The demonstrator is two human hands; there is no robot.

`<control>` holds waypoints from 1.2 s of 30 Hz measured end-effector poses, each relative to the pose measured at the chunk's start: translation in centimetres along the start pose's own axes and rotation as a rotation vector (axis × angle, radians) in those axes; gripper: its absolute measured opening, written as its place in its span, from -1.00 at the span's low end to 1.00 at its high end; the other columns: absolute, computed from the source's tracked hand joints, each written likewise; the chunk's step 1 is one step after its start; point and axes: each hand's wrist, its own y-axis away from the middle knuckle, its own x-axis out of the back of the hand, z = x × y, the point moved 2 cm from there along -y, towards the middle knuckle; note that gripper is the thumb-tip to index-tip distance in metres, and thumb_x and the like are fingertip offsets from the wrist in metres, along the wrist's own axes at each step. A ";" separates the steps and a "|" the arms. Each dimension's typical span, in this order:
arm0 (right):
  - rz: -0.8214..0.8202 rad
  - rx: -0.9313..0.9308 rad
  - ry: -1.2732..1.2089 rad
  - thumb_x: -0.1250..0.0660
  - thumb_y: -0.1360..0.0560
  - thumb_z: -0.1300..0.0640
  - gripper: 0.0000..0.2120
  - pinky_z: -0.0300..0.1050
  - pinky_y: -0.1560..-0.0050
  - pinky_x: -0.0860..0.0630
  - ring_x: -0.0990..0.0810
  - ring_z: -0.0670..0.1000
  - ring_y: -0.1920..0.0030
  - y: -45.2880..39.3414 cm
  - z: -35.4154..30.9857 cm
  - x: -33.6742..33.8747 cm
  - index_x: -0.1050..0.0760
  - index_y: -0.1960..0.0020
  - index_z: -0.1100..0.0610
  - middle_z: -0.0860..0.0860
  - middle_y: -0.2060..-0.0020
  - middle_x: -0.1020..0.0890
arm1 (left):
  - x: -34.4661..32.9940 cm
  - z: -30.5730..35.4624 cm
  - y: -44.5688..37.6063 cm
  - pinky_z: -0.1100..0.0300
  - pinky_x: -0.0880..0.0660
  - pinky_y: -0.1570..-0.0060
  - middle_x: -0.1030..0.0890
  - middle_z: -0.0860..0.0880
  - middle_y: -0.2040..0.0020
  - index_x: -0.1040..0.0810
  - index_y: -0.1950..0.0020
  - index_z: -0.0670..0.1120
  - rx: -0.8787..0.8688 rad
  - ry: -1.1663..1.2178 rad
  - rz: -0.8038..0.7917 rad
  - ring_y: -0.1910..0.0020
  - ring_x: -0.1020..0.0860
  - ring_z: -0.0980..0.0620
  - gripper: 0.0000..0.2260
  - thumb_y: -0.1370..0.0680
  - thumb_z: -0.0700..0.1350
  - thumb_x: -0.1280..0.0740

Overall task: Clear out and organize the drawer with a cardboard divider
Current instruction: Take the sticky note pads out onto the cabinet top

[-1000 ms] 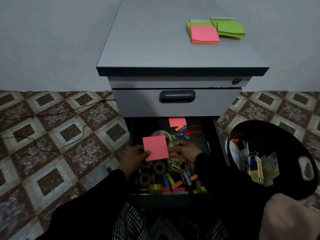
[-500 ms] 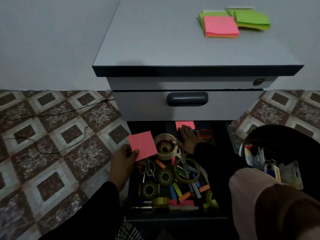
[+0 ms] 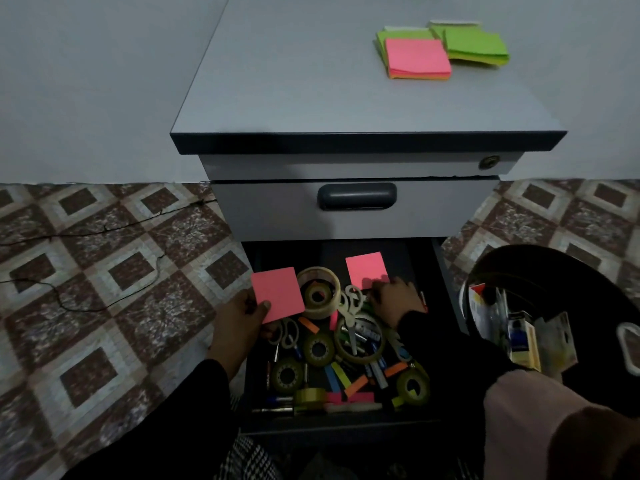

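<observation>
Two loose pink sticky notes: one [image 3: 278, 294] at the drawer's left edge, one [image 3: 367, 269] at its back. On the cabinet top lie three sticky-note pads: one pink [image 3: 418, 58] and two green [image 3: 476, 45] [image 3: 388, 41]. Tape rolls in the drawer come to about seven, though the dim clutter makes this uncertain; the largest [image 3: 318, 296] sits near the back. Two pairs of white-handled scissors [image 3: 349, 315] [image 3: 289, 332]. Coloured flags and pens are too jumbled to count. One black bin [image 3: 554, 271] stands to the right.
</observation>
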 end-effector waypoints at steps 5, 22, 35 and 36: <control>0.150 -0.432 -0.592 -0.26 -0.50 0.20 -0.69 0.03 -0.18 -0.45 -0.49 0.22 -0.21 -1.8 0.9 -0.8 -0.40 -0.20 0.30 0.26 -0.16 -0.54 | 0.0 -0.3 -0.2 -0.07 -0.57 0.12 -0.59 -0.11 0.19 -0.46 -0.14 -0.28 -0.004 0.006 -0.005 0.44 -0.59 0.12 -0.84 -0.59 -0.24 -0.23; 0.017 -0.624 -0.839 -0.28 -0.52 0.10 -0.66 -0.05 -0.17 -0.45 -0.53 0.20 -0.18 -3.8 0.1 -1.7 -0.52 -0.18 0.32 0.24 -0.16 -0.57 | 0.0 -0.5 -0.3 -0.13 -0.58 0.05 -0.60 -0.15 0.11 -0.47 -0.15 -0.22 -0.012 -0.024 -0.001 0.27 -0.62 -0.10 -0.84 -0.58 -0.23 -0.25; -0.014 -0.562 -1.265 -0.30 -0.50 0.36 -0.70 -0.20 0.49 -0.41 -0.40 0.02 0.44 2.5 4.1 3.4 -0.33 0.36 0.16 0.09 0.42 -0.45 | -0.4 2.2 3.2 -0.11 -0.53 0.02 -0.62 -0.20 0.06 -0.52 0.10 -0.03 -0.040 0.043 -0.048 0.10 -0.59 -0.18 -0.90 -0.56 -0.22 -0.29; -0.016 -0.548 -1.249 -0.30 -0.49 0.38 -0.69 -0.25 0.52 -0.40 -0.41 0.00 0.46 3.1 4.2 4.2 -0.33 0.37 0.16 0.08 0.45 -0.46 | -0.5 2.6 3.6 -0.13 -0.53 0.01 -0.62 -0.21 0.06 -0.53 0.07 -0.08 -0.047 0.034 -0.047 0.10 -0.59 -0.19 -0.95 -0.56 -0.21 -0.29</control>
